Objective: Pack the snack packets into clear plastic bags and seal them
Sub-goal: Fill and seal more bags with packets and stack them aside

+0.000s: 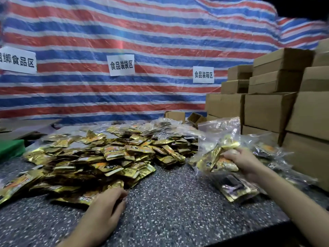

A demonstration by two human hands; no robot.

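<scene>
The big pile of snack packets (110, 154) lay on the table (169, 202) from 9 to 12 o'clock, close by for easy grabbing. The left hand (108, 198) at 7 o'clock curled its fingers at the pile's near edge, but I could not tell if it held one. Well apart at 3 o'clock, the right hand (238, 162) gripped a clear bag (219, 132) top up, likely so the packets inside stayed in.

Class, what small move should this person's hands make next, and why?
Probably lift a packet with the left hand, which rests beside the pile, and bring it to the clear bag gripped by the right hand; that bag looks only part full.
</scene>
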